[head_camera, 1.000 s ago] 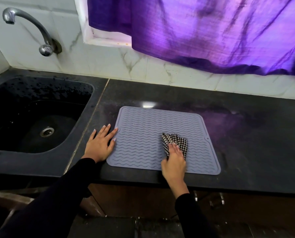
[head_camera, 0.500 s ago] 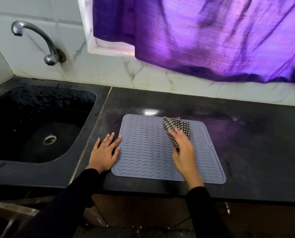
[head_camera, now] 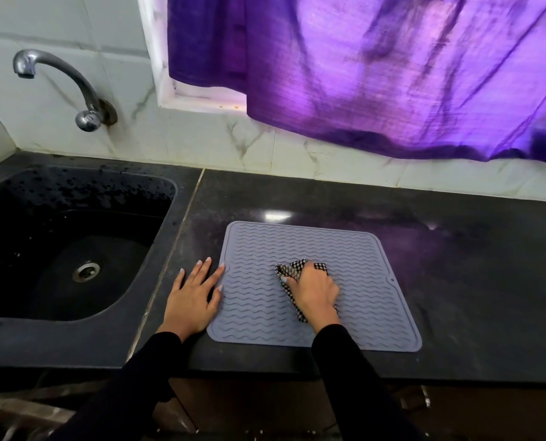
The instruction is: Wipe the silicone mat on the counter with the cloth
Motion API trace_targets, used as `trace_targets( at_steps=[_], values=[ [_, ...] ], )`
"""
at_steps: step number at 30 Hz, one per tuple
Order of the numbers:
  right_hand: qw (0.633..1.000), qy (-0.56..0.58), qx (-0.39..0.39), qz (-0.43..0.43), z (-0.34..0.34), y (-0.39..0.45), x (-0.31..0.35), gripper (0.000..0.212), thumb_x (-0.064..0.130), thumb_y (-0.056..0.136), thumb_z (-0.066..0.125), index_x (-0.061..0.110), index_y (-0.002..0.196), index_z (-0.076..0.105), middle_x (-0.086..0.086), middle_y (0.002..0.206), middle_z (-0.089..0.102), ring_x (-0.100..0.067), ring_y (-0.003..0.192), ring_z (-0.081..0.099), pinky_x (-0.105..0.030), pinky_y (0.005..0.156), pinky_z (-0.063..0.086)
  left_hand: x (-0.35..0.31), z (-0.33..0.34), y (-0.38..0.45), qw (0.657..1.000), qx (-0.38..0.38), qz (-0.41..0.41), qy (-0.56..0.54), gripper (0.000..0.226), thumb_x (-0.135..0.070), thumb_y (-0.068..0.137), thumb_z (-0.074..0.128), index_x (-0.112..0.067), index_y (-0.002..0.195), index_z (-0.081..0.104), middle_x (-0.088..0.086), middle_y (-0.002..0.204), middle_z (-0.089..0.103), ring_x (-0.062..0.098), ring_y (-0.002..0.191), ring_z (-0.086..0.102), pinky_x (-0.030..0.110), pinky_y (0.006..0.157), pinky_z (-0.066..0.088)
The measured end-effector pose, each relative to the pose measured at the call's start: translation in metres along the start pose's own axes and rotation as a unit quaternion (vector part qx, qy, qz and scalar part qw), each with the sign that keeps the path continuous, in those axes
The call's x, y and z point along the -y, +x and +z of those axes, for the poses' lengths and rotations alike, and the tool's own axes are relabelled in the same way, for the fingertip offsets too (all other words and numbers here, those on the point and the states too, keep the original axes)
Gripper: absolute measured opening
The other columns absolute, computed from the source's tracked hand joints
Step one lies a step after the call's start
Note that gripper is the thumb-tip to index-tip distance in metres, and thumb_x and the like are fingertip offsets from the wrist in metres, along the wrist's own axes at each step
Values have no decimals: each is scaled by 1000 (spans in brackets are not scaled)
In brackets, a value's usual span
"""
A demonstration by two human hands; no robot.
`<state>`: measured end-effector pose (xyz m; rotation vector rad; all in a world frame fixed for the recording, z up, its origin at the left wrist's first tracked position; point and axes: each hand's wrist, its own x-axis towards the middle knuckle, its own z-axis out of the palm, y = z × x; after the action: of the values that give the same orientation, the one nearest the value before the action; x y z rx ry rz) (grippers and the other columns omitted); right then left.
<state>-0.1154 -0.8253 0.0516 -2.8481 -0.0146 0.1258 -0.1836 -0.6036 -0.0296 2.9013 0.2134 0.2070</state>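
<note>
A grey silicone mat [head_camera: 354,259] with wavy ridges lies flat on the black counter [head_camera: 472,281]. My right hand [head_camera: 314,291] grips a bunched black-and-white checked cloth [head_camera: 292,271] and presses it on the middle of the mat. Part of the cloth is hidden under the hand. My left hand [head_camera: 192,297] lies flat on the counter with straight fingers, its fingertips touching the mat's left edge.
A black sink [head_camera: 74,249] with a drain lies to the left, a metal tap [head_camera: 58,81] on the tiled wall above it. A purple curtain [head_camera: 376,74] hangs over the back of the counter. The counter's front edge runs just below the mat.
My right hand has drawn the cloth from the mat's far edge back to its middle and curled tighter round it. My left hand has stayed at the mat's left edge.
</note>
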Motion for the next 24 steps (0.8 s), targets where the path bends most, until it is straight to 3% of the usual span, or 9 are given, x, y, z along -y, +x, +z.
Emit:
trace_targets(
  at_steps=[3, 7, 10, 13, 17, 20, 22, 24],
  values=[
    [999, 26, -9, -19, 2, 2, -8, 33, 41, 94, 44, 12, 105, 56, -13, 109, 65, -32, 104, 59, -35, 81, 45, 0, 0, -1, 1000, -4, -2, -3, 69, -56, 82, -4, -36, 146, 15, -1, 156, 18, 15, 145, 11, 41, 116, 3],
    [978, 178, -85, 74, 1, 11, -34, 32, 31, 97, 40, 3, 103, 55, -23, 104, 64, -37, 99, 59, -37, 79, 44, 1, 2, 0, 1000, -5, 0, -4, 67, -56, 84, -1, -37, 145, 17, -1, 156, 19, 15, 144, 13, 41, 116, 3],
    [978, 142, -118, 98, 6, 8, -42, 26, 26, 97, 40, 4, 105, 49, -22, 99, 64, -37, 93, 60, -38, 74, 45, 2, 3, 1, 1000, -12, 2, -6, 65, -55, 85, 2, -37, 145, 20, -1, 155, 22, 16, 144, 16, 42, 116, 5],
    [985, 84, -144, 51, 16, 2, -37, 25, 19, 92, 50, 9, 113, 43, -17, 103, 60, -34, 89, 60, -36, 68, 43, 2, 3, 0, 1000, -12, 3, -8, 64, -55, 86, 3, -37, 145, 21, 0, 155, 23, 16, 144, 16, 42, 115, 6],
    [976, -22, -193, -98, 22, 3, -31, 38, -5, 69, 65, 7, 104, 59, -14, 98, 60, -26, 81, 59, -33, 65, 47, 2, 2, 0, 1000, -10, 2, -9, 65, -55, 86, 2, -37, 145, 20, 0, 155, 23, 16, 144, 15, 42, 115, 5],
    [982, -17, -125, -137, 21, 2, -26, 37, -2, 83, 53, 7, 119, 58, -11, 115, 60, -28, 105, 57, -36, 89, 45, 2, 3, 1, 1000, -9, 3, -10, 65, -55, 86, 3, -36, 145, 21, 1, 155, 23, 16, 144, 16, 42, 115, 6],
    [987, 14, -100, -128, 28, -3, -28, 40, 15, 94, 41, 7, 132, 47, -11, 134, 52, -25, 124, 47, -33, 105, 34, 2, 4, 0, 1000, -14, 2, -19, 64, -55, 87, 5, -35, 145, 23, 2, 154, 25, 17, 143, 17, 44, 115, 7],
    [989, 33, -87, -113, 36, -11, -32, 56, 38, 96, 28, 6, 141, 35, -12, 147, 37, -24, 138, 31, -30, 114, 19, 2, 4, 0, 1000, -14, 3, -24, 64, -55, 87, 6, -34, 144, 25, 2, 154, 26, 18, 143, 18, 44, 115, 7]
  ],
)
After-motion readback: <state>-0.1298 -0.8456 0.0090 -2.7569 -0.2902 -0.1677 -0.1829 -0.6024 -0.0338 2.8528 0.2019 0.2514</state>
